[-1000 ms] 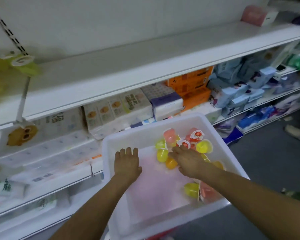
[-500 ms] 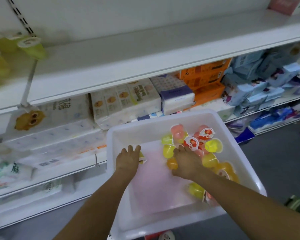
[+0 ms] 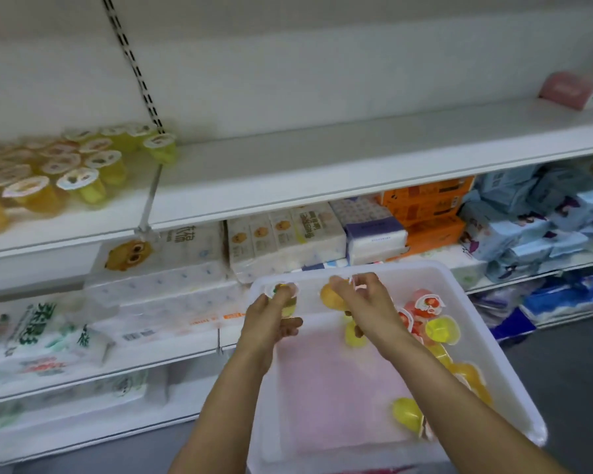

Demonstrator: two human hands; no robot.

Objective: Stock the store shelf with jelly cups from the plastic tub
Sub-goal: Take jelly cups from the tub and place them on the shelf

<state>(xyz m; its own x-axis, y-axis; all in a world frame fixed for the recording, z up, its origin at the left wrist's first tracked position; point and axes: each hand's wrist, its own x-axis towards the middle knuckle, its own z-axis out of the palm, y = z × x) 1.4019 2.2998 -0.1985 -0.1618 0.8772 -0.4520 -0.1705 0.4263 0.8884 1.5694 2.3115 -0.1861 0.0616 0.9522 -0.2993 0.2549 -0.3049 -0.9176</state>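
A white plastic tub [image 3: 514, 388] sits low in front of the shelves, with several red, yellow and orange jelly cups [image 3: 440, 328] along its right side. My left hand [image 3: 271, 319] is raised over the tub's far left corner, closed on a yellowish-green jelly cup [image 3: 285, 292]. My right hand [image 3: 370, 309] is lifted beside it, holding an orange jelly cup [image 3: 332, 297]. A cluster of yellow and orange jelly cups [image 3: 65, 172] stands on the left end of the white shelf [image 3: 322, 165].
Tissue packs [image 3: 285, 241] fill the lower shelf behind the tub, with orange boxes [image 3: 428, 213] and blue packs [image 3: 534, 220] to the right. A pink box [image 3: 569, 88] sits at the shelf's far right. A slotted upright [image 3: 134, 63] divides the shelf back.
Both hands have risen from the tub's floor to its far rim, each now holding a jelly cup. The view has tilted up and left, revealing the stocked cups.
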